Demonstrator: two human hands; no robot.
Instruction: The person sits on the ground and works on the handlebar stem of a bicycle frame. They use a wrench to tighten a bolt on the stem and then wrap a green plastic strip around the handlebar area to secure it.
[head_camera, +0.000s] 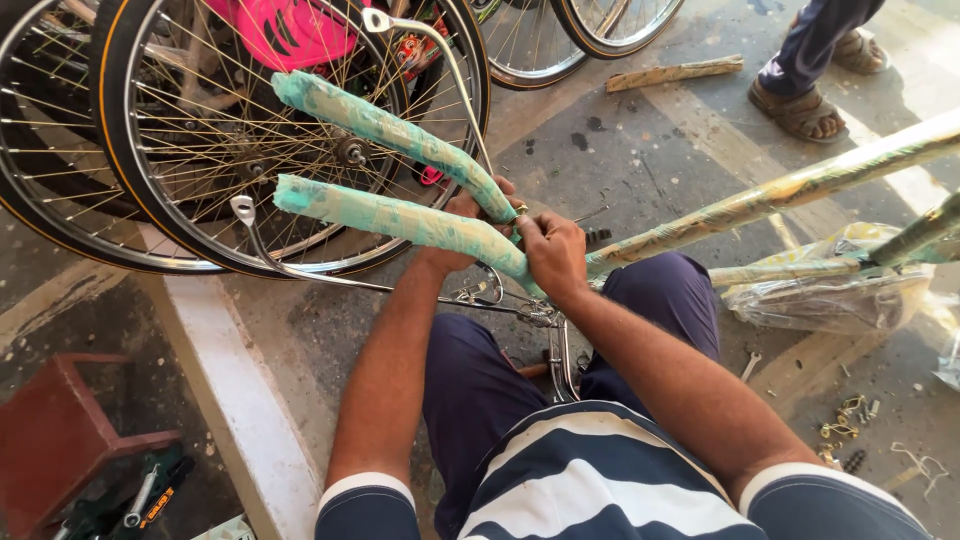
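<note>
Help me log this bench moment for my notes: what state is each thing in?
Handlebar: wrapped in green film, held at its middle.
Left hand: gripping the handlebar.
Right hand: gripping the handlebar.
Brake lever: bare metal, unwrapped.
Frame tube: wrapped.
Wheels: upright.

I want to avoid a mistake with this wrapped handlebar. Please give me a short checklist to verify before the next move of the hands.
1. Both hands on the work: ok. The left hand and right hand meet at the middle of the handlebar.
2. Green wrapping on both grips: ok, it covers them to the ends.
3. Brake levers free of the wheel spokes: cannot tell; they lie close in front of the wheel.
4. Stem clamp tight: cannot tell, the fingers hide it.
5. Tool at hand: ok, a spanner lies on the floor to the right.
</note>
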